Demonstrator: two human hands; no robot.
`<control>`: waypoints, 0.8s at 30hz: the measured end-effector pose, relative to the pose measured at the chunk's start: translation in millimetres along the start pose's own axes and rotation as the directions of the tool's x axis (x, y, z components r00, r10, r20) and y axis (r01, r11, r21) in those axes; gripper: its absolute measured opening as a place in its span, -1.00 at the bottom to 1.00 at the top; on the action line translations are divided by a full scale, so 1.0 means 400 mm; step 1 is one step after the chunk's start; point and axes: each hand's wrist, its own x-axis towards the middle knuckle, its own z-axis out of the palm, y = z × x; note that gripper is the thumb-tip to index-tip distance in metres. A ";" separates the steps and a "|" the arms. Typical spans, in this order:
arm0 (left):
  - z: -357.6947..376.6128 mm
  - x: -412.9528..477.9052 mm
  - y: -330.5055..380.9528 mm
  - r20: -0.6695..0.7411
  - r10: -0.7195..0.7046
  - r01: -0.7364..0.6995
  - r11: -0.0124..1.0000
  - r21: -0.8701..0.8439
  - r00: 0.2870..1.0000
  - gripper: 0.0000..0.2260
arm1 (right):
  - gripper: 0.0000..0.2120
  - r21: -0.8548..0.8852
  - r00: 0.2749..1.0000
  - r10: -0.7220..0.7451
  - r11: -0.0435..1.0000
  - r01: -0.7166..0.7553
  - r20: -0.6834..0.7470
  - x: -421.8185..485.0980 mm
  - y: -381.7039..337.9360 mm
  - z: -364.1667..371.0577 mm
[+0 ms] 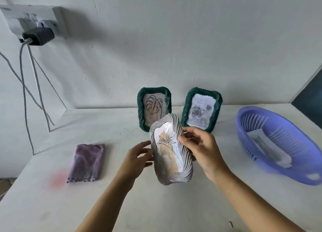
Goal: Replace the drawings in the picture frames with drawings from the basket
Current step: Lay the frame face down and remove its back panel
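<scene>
A grey ribbed picture frame (184, 169) with a line drawing of a flower (168, 145) is held tilted above the white table. My left hand (137, 156) touches its left edge with fingers behind it. My right hand (202, 149) grips its right edge, fingers curled round the rim. Two green frames stand against the wall: the left green frame (142, 109) shows a leaf drawing, the right green frame (216, 109) a rose drawing. A purple basket (256, 139) at the right holds paper drawings (268, 148).
A folded purple cloth (87, 162) lies on the table (52, 205) to the left. A wall socket with a black charger (37, 36) and hanging cables (34, 85) is at upper left. A dark panel (311, 99) stands at the far right.
</scene>
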 end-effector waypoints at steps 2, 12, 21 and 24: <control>0.020 -0.004 0.001 0.063 -0.020 0.014 0.996 0.090 0.998 -0.76 | -0.85 -0.054 0.999 -0.030 0.998 0.028 -0.037 -0.005 0.010 -0.026; 0.039 -0.045 0.084 0.066 0.141 -0.154 0.945 0.287 0.988 -0.78 | -0.86 -0.376 0.982 -0.124 0.925 0.063 -0.140 0.033 0.078 -0.028; 0.058 -0.080 0.116 0.064 0.254 -0.239 0.751 0.615 0.965 -0.62 | -0.89 -0.450 0.987 0.019 0.891 0.055 0.157 0.093 0.060 0.018; 0.016 -0.073 0.083 0.020 0.260 -0.226 0.797 0.561 0.966 -0.54 | -0.81 -0.524 0.970 -0.063 0.832 0.181 0.235 0.088 0.061 0.016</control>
